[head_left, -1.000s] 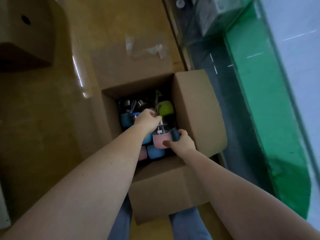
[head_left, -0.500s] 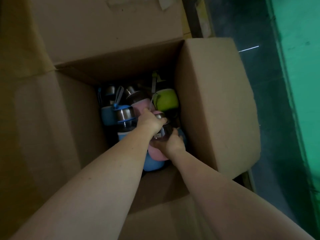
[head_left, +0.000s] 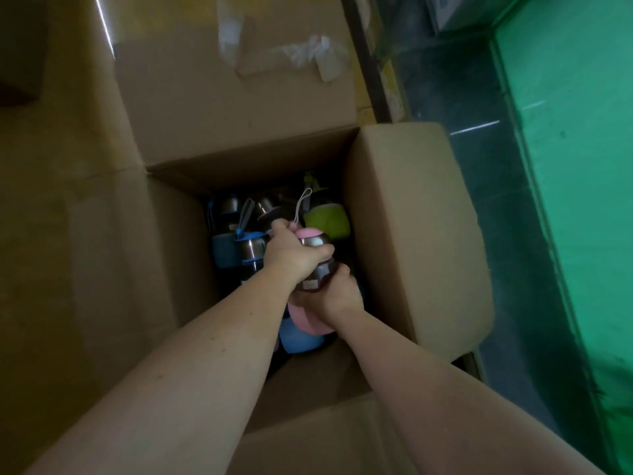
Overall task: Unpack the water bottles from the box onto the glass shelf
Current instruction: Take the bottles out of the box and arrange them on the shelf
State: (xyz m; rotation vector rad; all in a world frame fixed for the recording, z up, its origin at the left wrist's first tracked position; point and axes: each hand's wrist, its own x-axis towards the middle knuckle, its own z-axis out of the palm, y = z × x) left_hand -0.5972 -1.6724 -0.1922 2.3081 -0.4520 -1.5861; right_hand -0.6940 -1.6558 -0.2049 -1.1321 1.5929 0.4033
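An open cardboard box (head_left: 416, 234) sits on the floor below me with several water bottles inside. My left hand (head_left: 294, 253) grips the upper part of a pink bottle (head_left: 310, 323), near its pink cap and cord loop. My right hand (head_left: 334, 296) grips the same bottle lower down, around its dark middle band. Beside it lie a green bottle (head_left: 327, 217), a blue bottle with a steel neck (head_left: 239, 246) and a light blue bottle (head_left: 299, 339). The glass shelf (head_left: 462, 138) runs along the right of the box.
The box's flaps are folded outward; the far flap (head_left: 239, 97) carries torn clear tape. A green panel (head_left: 575, 166) stands at the far right behind the glass. Yellowish floor lies to the left, with another cardboard box (head_left: 20, 46) at the upper left corner.
Both hands have closed round the pink bottle and lifted it a little above the other bottles. The camera pulled back slightly and now shows more of the far flap.
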